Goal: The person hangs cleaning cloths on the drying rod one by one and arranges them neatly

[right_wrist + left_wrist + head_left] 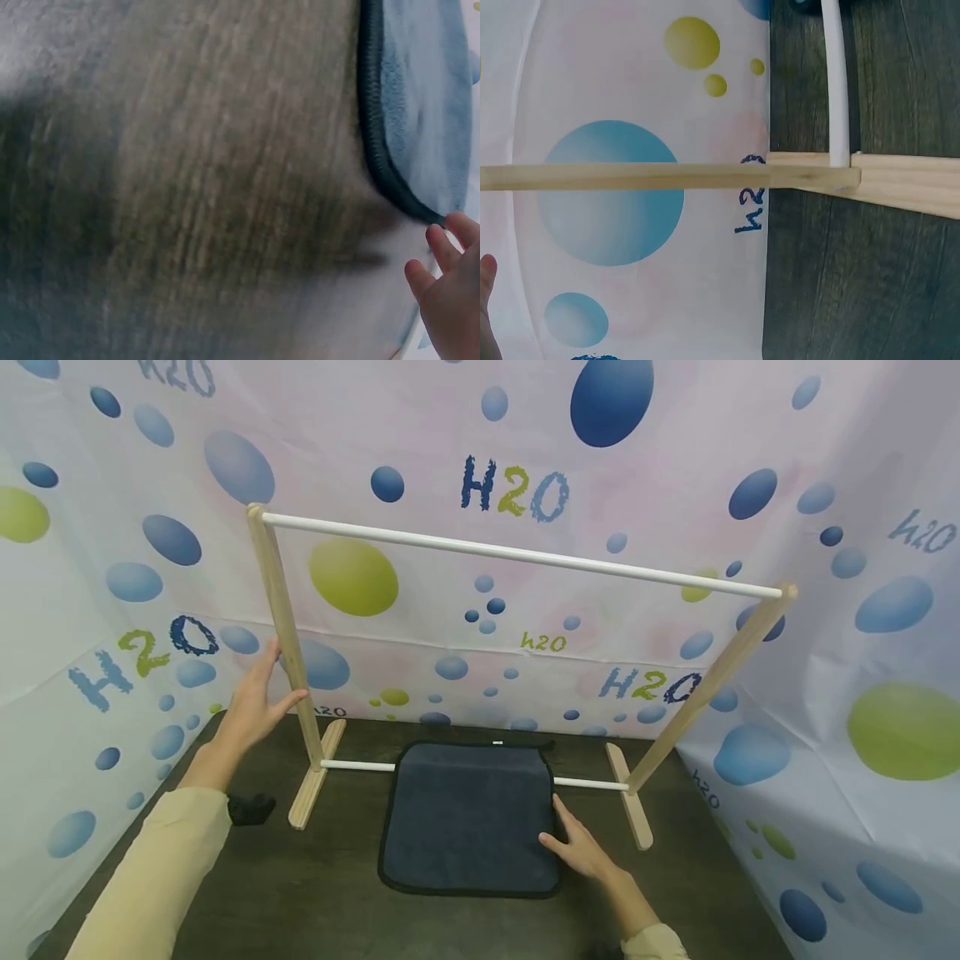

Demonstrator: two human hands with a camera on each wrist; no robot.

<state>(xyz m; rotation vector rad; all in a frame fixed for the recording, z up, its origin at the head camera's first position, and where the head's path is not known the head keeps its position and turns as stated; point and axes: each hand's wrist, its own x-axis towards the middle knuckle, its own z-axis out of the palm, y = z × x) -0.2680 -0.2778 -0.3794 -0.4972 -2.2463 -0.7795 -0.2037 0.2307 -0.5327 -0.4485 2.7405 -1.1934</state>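
Note:
A rack stands on the dark surface, with wooden posts (283, 627), wooden feet and a white top rod (517, 553). Close by its left post is my left hand (251, 706), thumb and fingers spread on either side; whether they touch the wood, I cannot tell. In the left wrist view only a bit of that hand (487, 315) shows at the edge. A square dark blue-grey cloth (468, 818) with black binding lies flat between the feet, covering the middle of the lower white rod (358, 766). My right hand (587, 850) is at its right edge, fingers extended.
Printed sheets (435, 627) with bubbles and H2O lettering hang behind and on both sides. A small black item (251, 810) lies left of the left foot, beside my left forearm. The surface (322, 893) under everything is dark wood-grained.

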